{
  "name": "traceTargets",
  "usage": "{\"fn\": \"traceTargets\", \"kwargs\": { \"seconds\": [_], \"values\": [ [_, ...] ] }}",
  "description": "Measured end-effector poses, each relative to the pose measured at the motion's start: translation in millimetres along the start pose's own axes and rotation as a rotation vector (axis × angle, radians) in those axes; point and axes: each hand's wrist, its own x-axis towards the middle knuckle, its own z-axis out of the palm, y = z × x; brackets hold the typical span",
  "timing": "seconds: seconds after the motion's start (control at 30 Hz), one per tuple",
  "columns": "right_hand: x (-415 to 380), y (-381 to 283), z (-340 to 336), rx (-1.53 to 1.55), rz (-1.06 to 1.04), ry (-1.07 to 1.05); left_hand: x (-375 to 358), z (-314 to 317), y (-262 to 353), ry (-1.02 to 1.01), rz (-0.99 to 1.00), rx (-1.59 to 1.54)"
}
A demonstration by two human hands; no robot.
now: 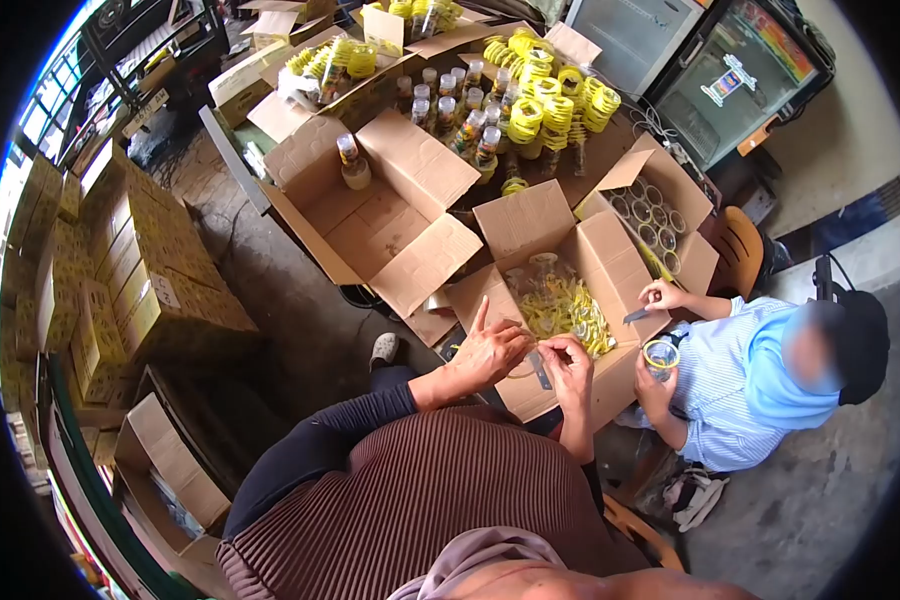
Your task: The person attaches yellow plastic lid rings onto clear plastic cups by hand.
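My left hand (492,355) is raised over the near edge of an open cardboard box (602,270), index finger stretched out, other fingers curled together. What those fingers pinch, if anything, is too small to make out. Close beside it, my right hand (570,375) has its fingertips pressed together, with a dark knife blade (541,370) pointing down from them. Inside the box lie many yellow plastic strips (580,318) and a few clear plastic pieces (543,266).
A co-worker at the right holds a clear yellow-rimmed cup (661,357) and a knife (636,315). An open carton (380,215) holds a jar (352,165). Beyond stand filled bottles (470,105) and yellow ring stacks (555,110). Stacked cartons (160,280) line the left.
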Motion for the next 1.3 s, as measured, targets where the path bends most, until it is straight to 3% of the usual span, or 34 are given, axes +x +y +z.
{"fn": "traceTargets", "kwargs": {
  "seconds": [0.07, 0.13, 0.3, 0.4, 0.43, 0.5, 0.53, 0.57, 0.63, 0.73, 0.8, 0.87, 1.03, 1.13, 1.3],
  "values": [
    [4, -8, 5, 0.007, 0.023, 0.01, 1, -6, -6, -0.001, 0.066, 0.032],
    [11, -22, 21, -0.207, 0.008, 0.058, 2, -15, -17, 0.006, 0.079, 0.036],
    [21, -17, 55, -0.123, -0.053, 0.209, 11, -34, -36, 0.015, 0.034, -0.056],
    [30, -20, 65, -0.136, 0.071, 0.386, 14, -37, -59, 0.015, -0.015, -0.162],
    [31, -15, 60, -0.067, 0.174, 0.45, 20, -46, -62, 0.11, 0.005, -0.159],
    [32, -2, 54, 0.243, 0.234, 0.652, 31, -79, -69, -0.082, -0.34, -0.509],
    [30, 1, 49, 0.313, 0.233, 0.663, 31, -75, -84, -0.059, -0.396, -0.764],
    [26, 3, 46, 0.3, 0.269, 0.66, 31, -71, -98, -0.035, -0.452, -1.02],
    [21, -1, 51, 0.275, 0.192, 0.518, 37, -93, -100, -0.063, -0.352, -1.217],
    [20, -18, 75, 0.184, 0.153, 0.384, 44, -91, -110, -0.106, -0.301, -1.256],
    [26, -37, 94, 0.127, 0.127, 0.329, 48, -88, -111, -0.192, -0.387, -1.327],
    [30, -44, 106, -0.072, 0.045, 0.312, 51, -85, -110, -0.229, -0.379, -1.351],
    [24, -35, 112, -0.075, 0.065, 0.327, 61, -99, -111, -0.403, -0.296, -1.255],
    [14, -38, 105, 0.044, 0.114, 0.319, 67, -105, -111, -0.402, -0.256, -1.345],
    [-1, -26, 93, 0.073, 0.129, 0.114, 83, -119, -113, -0.58, -0.249, -1.159]
  ]
}}
